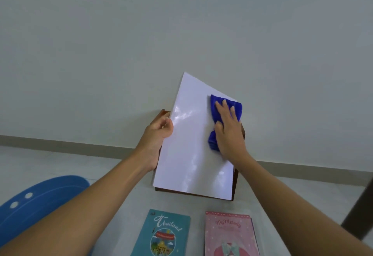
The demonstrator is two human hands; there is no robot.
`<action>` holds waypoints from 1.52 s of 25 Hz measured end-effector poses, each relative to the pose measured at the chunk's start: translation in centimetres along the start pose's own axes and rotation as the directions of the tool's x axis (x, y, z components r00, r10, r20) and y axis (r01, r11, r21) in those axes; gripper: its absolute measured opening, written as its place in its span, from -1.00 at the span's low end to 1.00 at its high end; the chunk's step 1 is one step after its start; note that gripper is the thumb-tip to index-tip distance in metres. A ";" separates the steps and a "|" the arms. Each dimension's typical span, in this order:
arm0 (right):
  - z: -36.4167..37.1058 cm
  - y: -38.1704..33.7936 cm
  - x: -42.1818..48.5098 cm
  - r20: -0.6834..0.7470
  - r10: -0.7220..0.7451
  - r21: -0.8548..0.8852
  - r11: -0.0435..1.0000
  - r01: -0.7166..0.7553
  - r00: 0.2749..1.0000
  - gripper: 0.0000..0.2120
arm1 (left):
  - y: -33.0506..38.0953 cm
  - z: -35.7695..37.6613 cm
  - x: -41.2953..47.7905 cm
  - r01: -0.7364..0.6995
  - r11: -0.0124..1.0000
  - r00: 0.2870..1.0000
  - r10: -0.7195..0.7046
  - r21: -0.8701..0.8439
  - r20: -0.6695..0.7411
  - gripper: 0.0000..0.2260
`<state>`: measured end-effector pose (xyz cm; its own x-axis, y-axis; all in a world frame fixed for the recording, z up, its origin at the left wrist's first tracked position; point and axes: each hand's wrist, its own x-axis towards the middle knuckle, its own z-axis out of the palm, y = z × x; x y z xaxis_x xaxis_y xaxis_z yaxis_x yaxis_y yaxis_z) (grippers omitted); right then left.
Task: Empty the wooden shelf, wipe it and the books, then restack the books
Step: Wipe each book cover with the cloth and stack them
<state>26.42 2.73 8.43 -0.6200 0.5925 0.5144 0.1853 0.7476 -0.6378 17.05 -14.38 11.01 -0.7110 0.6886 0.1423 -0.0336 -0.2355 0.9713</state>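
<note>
A large glossy white book is held tilted up in front of me, hiding most of the dark wooden shelf behind it. My left hand grips the book's left edge. My right hand presses a blue cloth flat against the book's upper right part. On the table near me lie a teal "Thailand" book and a pink "My Melody" book, side by side, face up.
A blue plastic chair stands at the lower left. A dark post or table leg crosses the right edge. Behind are a pale wall and a grey skirting board.
</note>
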 end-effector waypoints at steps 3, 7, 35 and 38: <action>1.5 -1.5 -1.6 0.165 -0.096 0.002 0.995 0.097 0.982 -0.50 | -0.5 0.4 0.3 -0.002 1.000 0.996 0.000 -0.027 -0.086 -0.84; 4.3 -4.0 -5.0 0.287 -0.287 0.084 0.958 0.275 0.914 -0.49 | -1.0 0.1 0.6 0.013 0.991 0.983 -0.037 -0.132 -0.180 -0.87; 2.8 -0.5 -7.1 0.337 0.049 0.408 0.892 -0.193 0.940 -0.51 | 0.0 -0.9 1.1 0.065 0.982 0.938 -0.120 -0.177 -0.324 -0.70; 2.7 -1.6 -7.6 0.345 0.023 0.494 0.846 -0.202 0.938 -0.49 | 0.1 -0.6 1.2 0.035 0.990 0.955 -0.074 -0.140 -0.286 -0.69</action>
<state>28.85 -3.77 3.98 -0.8405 0.4695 0.2702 -0.0945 0.3641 -0.9265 15.81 -13.97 11.15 -0.8778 0.4790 0.0090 -0.1566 -0.3047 0.9395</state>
